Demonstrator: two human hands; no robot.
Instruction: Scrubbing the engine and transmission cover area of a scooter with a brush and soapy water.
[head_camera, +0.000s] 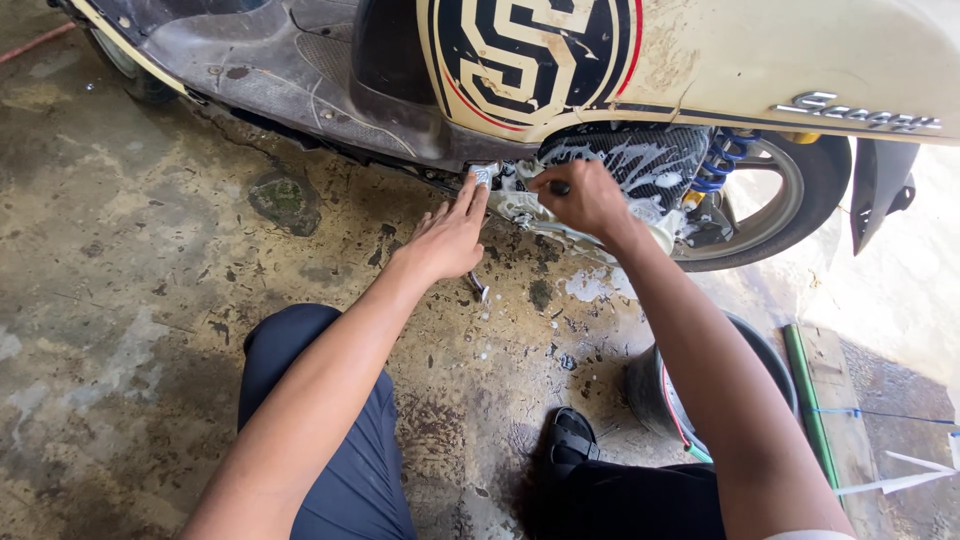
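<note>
Scooter engine scrub: both hands down at the soapy casing

Person is crouching beside a cream scooter (800, 60) on a wet, stained concrete floor (120, 300). Both arms are reaching forward and up to the engine area under the seat.

Right hand (585, 198) is sitting on the foamy engine casing (540, 215), fingers curled tight around a small dark handle (558, 187). Only the butt end is showing, probably a brush; the working end is hidden behind the fist.

Left hand (448, 238) is lying flat, fingers together and straight, tips touching the metal footpeg (482, 175) just left of the casing. It is gripping nothing, just bracing.

Key relation: the casing is running left to right, long axis roughly parallel to the scooter body. It is lying directly under and just beyond the right knuckles, and to the right of the left fingertips. Right hand is nearer, already in contact; left hand is beside it.

Behind the casing, suds are streaking a black carbon-pattern cover (640, 160); a blue spring (722, 160) and the rear wheel (800, 200) are further right. A dark bucket (650, 385) is standing near the right elbow, and a sandalled foot (572, 440) is planted beside it.
</note>
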